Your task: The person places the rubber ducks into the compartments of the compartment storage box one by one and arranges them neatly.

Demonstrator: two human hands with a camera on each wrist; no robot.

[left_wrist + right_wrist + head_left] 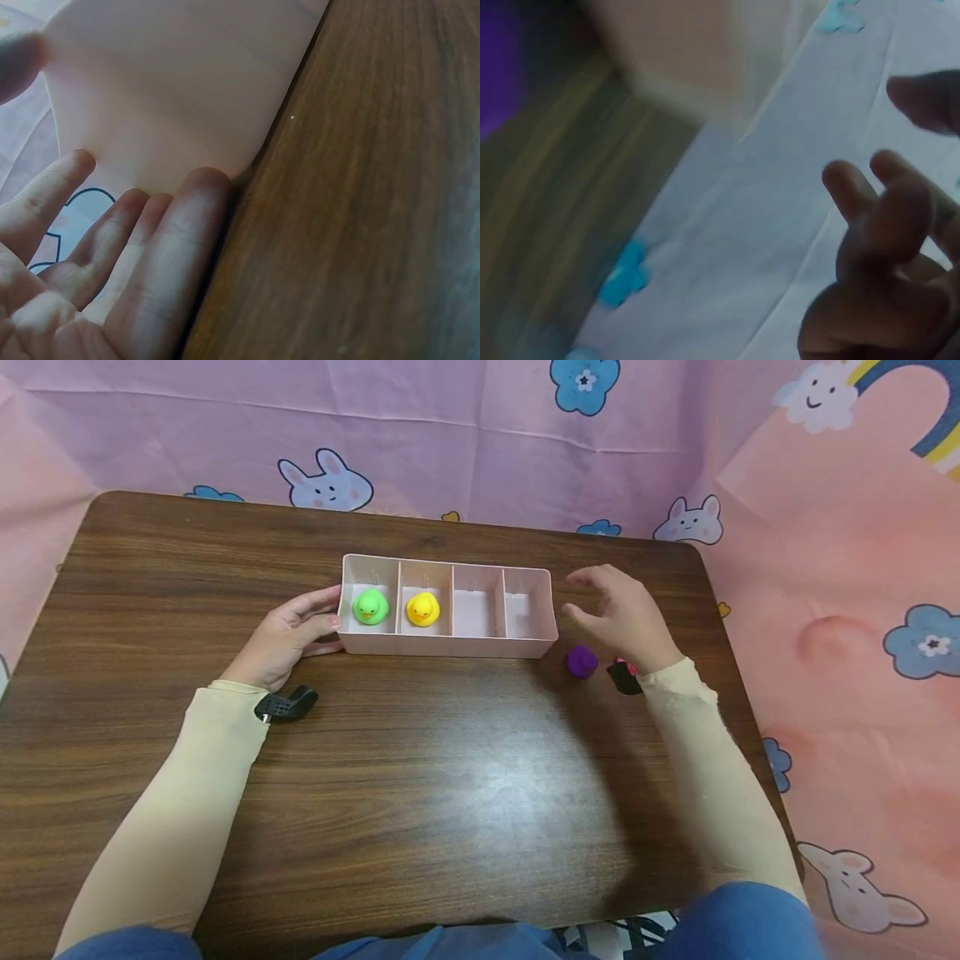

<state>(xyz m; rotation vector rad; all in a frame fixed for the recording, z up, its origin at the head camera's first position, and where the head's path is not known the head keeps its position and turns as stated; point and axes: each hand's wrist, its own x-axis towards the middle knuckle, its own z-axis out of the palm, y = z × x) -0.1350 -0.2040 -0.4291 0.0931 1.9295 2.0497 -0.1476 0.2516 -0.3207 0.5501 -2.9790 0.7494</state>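
Left hand (84, 270) at lower left, palm partly in view. Four fingertips touch smooth, round-cornered wall of pale pink box (180, 82); thumb (15, 67), at upper left, meets its edge. Finger nearest brown wood-grain worktop (360, 187) lies alongside it. Box apparently rests on worktop, though seam is dim. Behind, pale cloth (19, 142) with dark-outlined print (86, 206), partly hidden by fingers.

I see head view bright, glare on the table (420, 735) lower centre, shadow right of it. Left wrist dimmer, soft. Right wrist dark; box (679, 52), purple thing (495, 67) upper left blurred.
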